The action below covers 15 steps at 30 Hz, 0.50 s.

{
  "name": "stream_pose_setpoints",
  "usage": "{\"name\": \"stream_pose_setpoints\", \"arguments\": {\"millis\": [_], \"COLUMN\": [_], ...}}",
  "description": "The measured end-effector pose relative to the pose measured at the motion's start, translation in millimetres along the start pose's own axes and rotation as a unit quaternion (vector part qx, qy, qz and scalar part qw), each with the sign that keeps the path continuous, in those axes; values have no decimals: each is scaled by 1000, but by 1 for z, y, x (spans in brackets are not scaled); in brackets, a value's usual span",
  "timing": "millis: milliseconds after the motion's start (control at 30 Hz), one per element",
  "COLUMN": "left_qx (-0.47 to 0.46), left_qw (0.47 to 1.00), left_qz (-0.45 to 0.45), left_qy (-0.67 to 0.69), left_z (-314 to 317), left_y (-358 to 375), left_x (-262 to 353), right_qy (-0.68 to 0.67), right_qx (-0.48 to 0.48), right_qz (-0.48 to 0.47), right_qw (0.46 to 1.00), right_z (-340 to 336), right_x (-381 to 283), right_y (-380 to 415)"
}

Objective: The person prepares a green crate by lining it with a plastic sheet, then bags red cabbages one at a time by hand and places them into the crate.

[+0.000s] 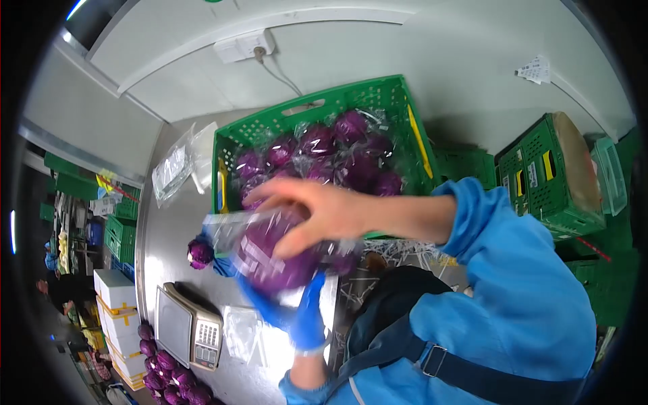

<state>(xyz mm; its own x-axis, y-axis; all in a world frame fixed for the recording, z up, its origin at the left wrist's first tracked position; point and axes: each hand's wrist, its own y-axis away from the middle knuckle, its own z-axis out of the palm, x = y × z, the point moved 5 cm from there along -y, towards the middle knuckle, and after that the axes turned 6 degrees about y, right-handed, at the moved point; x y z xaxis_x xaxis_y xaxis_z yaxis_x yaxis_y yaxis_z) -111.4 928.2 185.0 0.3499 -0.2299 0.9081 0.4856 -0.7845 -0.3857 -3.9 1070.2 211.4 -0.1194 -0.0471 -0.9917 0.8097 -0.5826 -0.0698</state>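
Observation:
A purple cabbage in a clear plastic bag (270, 260) is held between my two hands, somewhat blurred by motion. My left hand (290, 317), in a blue glove, cups it from below, thumb on the near side. Bare and curved over its top, my right hand (317, 212) presses its thumb against the wrapped cabbage. Just behind them stands a green crate (233, 131) holding several bagged purple cabbages (317, 140). An unbagged purple cabbage (200, 252) lies on the metal table (158, 260), left of my hands.
A scale (189, 327) stands at the lower left, beside clear bags (241, 331) and a pile of purple cabbages (169, 378). More plastic bags (173, 169) lie left of the crate. Green crates (540, 179) stand at right. White boxes (121, 324) and a person (67, 287) are at far left.

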Motion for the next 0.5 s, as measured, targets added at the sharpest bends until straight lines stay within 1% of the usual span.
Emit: {"name": "stream_pose_setpoints", "arguments": {"millis": [67, 100, 133, 167, 200, 267, 333, 367, 433, 467, 500], "left_qx": [-59, -72, -85, -112, -128, -189, -252, -278, -309, -326, -302], "left_qw": [998, 997, 996, 992, 990, 971, 922, 888, 883, 880, 888], "left_qz": [-22, -25, -27, -59, -43, -58, -39, -25, -35, -38, -7], "left_qy": [-18, -9, -3, -9, -49, -134, -291, -365, -351, -344, -347], "left_z": [61, 88, 111, 127, 139, 150, 152, 150, 139, 134, 128], "left_y": [-15, -13, -8, -2, 5, 16, 23, 24, 14, 5, -10], "left_x": [-3, -15, -28, -33, -40, -49, -57, -60, -58, -58, -59], "right_qy": [25, 31, 29, 35, 40, -55, -93, -65, -12, -35, -19], "right_qx": [49, 69, 67, 67, 67, 51, 36, 2, -72, -70, -71], "right_qz": [12, 48, 74, 103, 132, 160, 221, 221, 209, 254, 261], "right_qw": [998, 996, 995, 992, 988, 984, 970, 973, 975, 964, 963], "right_z": [-59, -82, -103, -119, -132, -141, -142, -138, -132, -134, -136], "right_x": [10, 20, 37, 54, 71, 107, 142, 150, 166, 166, 170], "right_y": [17, 29, 40, 50, 59, 72, 81, 81, 80, 82, 81]}}
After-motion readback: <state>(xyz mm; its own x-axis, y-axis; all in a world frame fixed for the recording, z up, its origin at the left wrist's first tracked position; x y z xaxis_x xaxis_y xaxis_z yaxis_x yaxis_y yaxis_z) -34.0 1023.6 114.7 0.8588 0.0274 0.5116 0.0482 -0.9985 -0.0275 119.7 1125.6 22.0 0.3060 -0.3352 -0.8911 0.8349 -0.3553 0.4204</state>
